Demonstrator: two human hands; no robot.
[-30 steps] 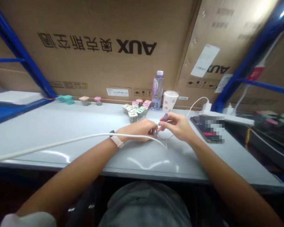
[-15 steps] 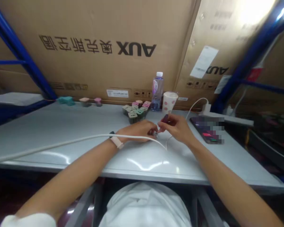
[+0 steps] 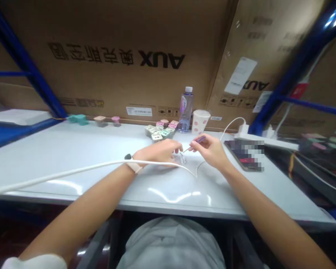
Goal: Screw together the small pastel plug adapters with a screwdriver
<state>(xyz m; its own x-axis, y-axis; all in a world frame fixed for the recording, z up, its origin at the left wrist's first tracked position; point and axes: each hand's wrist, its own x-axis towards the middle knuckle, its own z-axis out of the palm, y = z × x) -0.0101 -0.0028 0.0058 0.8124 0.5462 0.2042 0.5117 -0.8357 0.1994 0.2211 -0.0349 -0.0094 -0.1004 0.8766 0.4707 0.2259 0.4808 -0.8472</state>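
In the head view my right hand pinches a small screwdriver by its purple handle. Its thin metal shaft points down and left, towards the fingers of my left hand. That hand rests on the table with curled fingers, closed at the edge of a small clear piece. The piece is blurred, and the fingers partly hide it. Across the wrist of my left hand, which wears a pale-strapped watch, runs a white cable close to the camera.
Behind my hands sits a cluster of small pastel-topped blocks. Beyond stand a bottle and a paper cup. A phone and a power strip lie right on the table. Several loose blocks sit back left.
My right hand has turned the screwdriver, so its shaft now shows more plainly. My left hand has shifted slightly left, and more of the clear piece shows.
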